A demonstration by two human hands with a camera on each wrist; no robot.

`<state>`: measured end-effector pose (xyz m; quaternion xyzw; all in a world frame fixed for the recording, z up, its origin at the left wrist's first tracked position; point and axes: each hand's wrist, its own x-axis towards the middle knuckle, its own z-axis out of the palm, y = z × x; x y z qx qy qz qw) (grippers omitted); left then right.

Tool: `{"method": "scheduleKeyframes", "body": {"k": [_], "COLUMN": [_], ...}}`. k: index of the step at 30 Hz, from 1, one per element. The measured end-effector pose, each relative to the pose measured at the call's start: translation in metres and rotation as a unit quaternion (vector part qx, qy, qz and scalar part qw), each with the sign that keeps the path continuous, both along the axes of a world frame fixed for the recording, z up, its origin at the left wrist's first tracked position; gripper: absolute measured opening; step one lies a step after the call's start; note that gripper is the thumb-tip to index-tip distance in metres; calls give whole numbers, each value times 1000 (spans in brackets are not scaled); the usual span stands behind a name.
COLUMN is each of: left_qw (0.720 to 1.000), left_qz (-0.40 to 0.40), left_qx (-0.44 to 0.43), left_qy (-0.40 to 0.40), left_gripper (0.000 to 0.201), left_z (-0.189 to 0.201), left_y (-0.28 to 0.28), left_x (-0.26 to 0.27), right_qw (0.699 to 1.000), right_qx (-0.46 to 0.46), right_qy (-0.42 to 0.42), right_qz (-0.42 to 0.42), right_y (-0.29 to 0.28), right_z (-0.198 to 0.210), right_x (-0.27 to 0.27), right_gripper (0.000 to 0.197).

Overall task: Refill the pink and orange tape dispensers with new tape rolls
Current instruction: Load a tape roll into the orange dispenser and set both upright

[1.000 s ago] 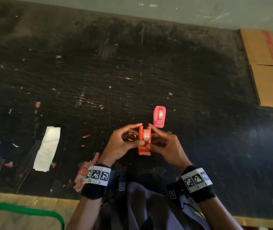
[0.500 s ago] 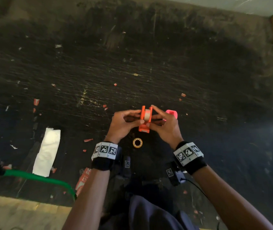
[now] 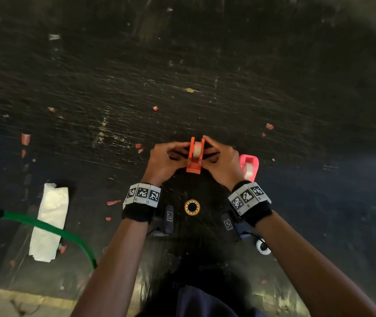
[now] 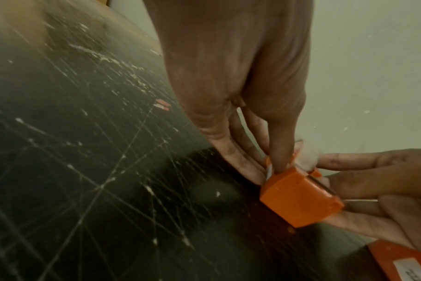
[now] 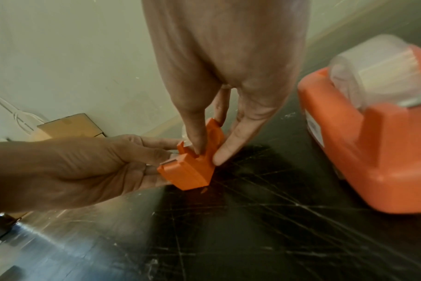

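Both hands hold the orange tape dispenser just above the dark table. A clear tape roll sits between its two side walls. My left hand pinches its left side, with the thumb on top. My right hand pinches the right side, thumb and forefinger either side of the wall. The pink dispenser stands on the table just right of my right hand and holds a clear roll. An empty yellowish tape core lies between my wrists.
A folded white cloth lies at the left with a green cable across it. Small red scraps dot the table. A small white round object sits under my right forearm. A cardboard box stands by the wall.
Both hands have carried the orange dispenser farther out over the table, to beside the pink dispenser. The empty core has come into view near my wrists.
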<state>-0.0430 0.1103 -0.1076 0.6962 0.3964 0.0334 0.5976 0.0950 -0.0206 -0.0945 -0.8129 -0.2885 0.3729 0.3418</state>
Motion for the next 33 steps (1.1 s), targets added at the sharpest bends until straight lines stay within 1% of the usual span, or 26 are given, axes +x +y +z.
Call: {"method": "scheduleKeyframes", "body": {"k": [3,4,6,7,9,11,14,18,22,26,30,33], "left_qw": [1000,1000,1000,999,999,999,999,1000,1000,1000,999,999], "left_qz": [5,9,12,9,3,-1,-1,2,7,2,0,5], "left_qx": [11,15,25,30,38,40,40,27,27,26,29,34], "left_qy": [5,4,3,2,4,6,5,7,12,17,14,11], "left_gripper": [58,57,56,55,55,55,54,53,53,52,52,49], "left_z": [-3,-2,-1,0,0,2,3,3,2,3,3,4], "left_y": [-1,-2,-4,-5,-5,-5,-5,-6,-7,-6,-6,-7], "left_x": [1,1,1,1,1,0,0,-1,-1,-1,1,2], "right_qw": [1000,999,994,988,977,968,961,951,946,952,953,952], "right_qx": [-6,-8,-13,-13,-8,-12,-26,-52,-34,-16,0,9], "right_qy": [-15,-35,-109,-147,-201,-228,-249,-277,-295,-284,-287,-292], "right_qz": [7,12,28,39,67,100,115,130,129,115,98,94], "right_y": [-1,-2,-3,-3,-3,-1,5,12,11,9,9,8], "right_z": [-1,1,6,9,16,19,18,20,18,20,23,25], "right_x": [1,0,-4,-6,-12,-15,-15,-14,-14,-14,-13,-13], "right_gripper": [77,79,83,82,72,57,46,47,39,32,26,17]}}
